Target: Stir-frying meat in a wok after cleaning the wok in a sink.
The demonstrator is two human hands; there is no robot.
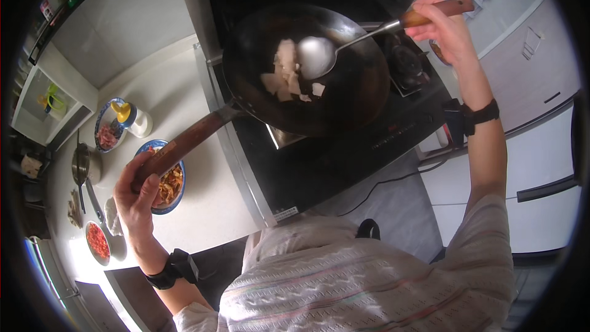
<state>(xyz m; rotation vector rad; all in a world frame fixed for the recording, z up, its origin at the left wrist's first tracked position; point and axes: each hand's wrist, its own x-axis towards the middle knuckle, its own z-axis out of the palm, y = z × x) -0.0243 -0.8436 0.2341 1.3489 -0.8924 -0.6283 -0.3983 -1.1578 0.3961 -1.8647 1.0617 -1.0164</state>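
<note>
My left hand (138, 193) is closed around the wooden handle (189, 136) of a dark wok (359, 101) over a black cooktop (286, 180). In my right hand (438, 27) is a metal ladle (318, 57) with a wooden grip, its bowl inside the wok. Pale flat pieces of food (286, 74) lie in a pile touching or close to the ladle's left edge. One small white piece (318, 89) sits apart, below the ladle. What the food is, I cannot tell for sure.
Left on the counter (221, 212) are a blue-rimmed bowl of mixed food (171, 186), a plate of pinkish meat (107, 136), a yellow-capped bottle (138, 122) and a pan of chopped red pieces (97, 242). A second burner (406, 62) lies right of the wok. A black cable (392, 182) hangs below the cooktop.
</note>
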